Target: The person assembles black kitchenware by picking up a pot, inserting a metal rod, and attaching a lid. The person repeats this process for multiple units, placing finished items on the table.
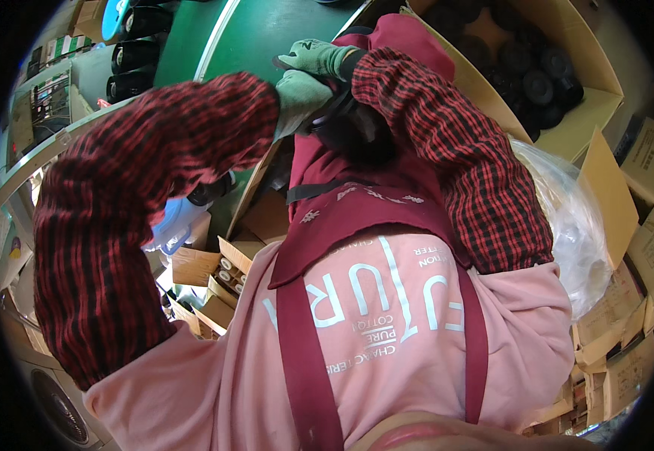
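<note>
Both my hands wear pale green gloves and meet above my lap. My left hand is closed, its fingers wrapped at the upper edge of a glossy black rounded object. That object rests over my maroon apron; its exact kind is unclear. Just beyond and touching the left hand, my right hand has its fingers bent together, pointing left. A small dark bit shows at its fingertips, too small to name. Red-and-black checked sleeves cover both forearms.
A green work surface lies ahead, with several black cylindrical items along its left. At the right stands an open carton of round black pieces. Clear plastic wrap and stacked cartons sit nearby. A smaller open box is at my left.
</note>
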Tool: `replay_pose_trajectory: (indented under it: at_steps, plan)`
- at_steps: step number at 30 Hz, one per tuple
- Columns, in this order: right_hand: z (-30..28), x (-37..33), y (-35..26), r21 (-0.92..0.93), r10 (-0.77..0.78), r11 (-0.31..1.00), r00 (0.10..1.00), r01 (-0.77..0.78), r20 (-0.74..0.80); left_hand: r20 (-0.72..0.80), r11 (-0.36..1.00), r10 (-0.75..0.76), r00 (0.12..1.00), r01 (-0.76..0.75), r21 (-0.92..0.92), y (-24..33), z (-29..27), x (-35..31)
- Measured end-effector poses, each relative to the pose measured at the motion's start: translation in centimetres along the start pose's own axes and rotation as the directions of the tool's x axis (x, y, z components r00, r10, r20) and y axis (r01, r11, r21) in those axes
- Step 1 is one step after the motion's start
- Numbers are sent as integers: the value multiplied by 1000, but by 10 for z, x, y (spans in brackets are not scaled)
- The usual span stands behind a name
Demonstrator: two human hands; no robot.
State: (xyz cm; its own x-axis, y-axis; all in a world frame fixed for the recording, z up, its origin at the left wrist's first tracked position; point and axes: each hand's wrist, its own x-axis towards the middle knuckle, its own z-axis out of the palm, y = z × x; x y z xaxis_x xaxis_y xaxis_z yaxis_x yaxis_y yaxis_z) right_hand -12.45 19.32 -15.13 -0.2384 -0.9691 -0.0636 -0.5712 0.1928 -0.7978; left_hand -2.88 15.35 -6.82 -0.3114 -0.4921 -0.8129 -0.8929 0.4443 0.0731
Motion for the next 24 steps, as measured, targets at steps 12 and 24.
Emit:
replay_pose_trajectory:
  at_steps: [12,24]
  plan:
    - [16,-37,-6,-534,-183,845,917,-37,-353,-86,686,718,691,-680,258,-43,-28,-44]
    - [-33,-153,-80,-394,178,812,826,-431,-536,266,-99,963,53,-844,528,-23,-46,40]
